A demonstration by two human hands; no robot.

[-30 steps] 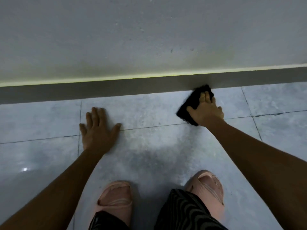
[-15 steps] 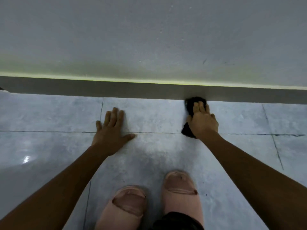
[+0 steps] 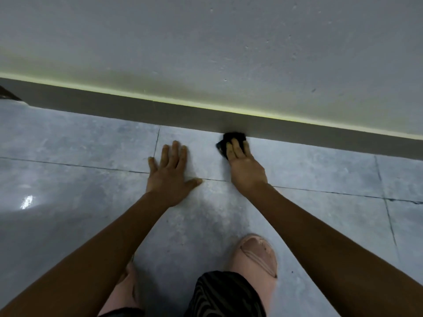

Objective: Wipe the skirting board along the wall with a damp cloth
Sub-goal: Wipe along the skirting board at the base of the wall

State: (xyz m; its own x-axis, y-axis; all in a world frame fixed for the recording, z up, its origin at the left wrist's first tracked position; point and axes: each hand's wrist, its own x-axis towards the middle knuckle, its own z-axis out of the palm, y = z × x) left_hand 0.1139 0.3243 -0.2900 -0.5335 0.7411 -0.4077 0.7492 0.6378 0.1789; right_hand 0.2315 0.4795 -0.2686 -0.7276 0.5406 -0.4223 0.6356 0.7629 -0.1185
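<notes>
A dark grey skirting board [image 3: 137,110] runs along the foot of the pale wall, with a yellowish strip on its top edge. My right hand [image 3: 245,165] presses a black cloth [image 3: 233,137] against the bottom of the board where it meets the floor; my fingers cover most of the cloth. Flat on the floor tile lies my left hand [image 3: 170,171], fingers spread, holding nothing, a short way left of the cloth.
The floor is glossy grey tile [image 3: 80,145] with dark grout lines. My feet in pink slippers [image 3: 256,255] and a patterned trouser leg [image 3: 224,294] are at the bottom. A dark object's corner [image 3: 6,93] shows at the far left by the board.
My right hand has slid the cloth leftward along the skirting board, closing the gap to my left hand. The view has swung, so the board now slopes down to the right.
</notes>
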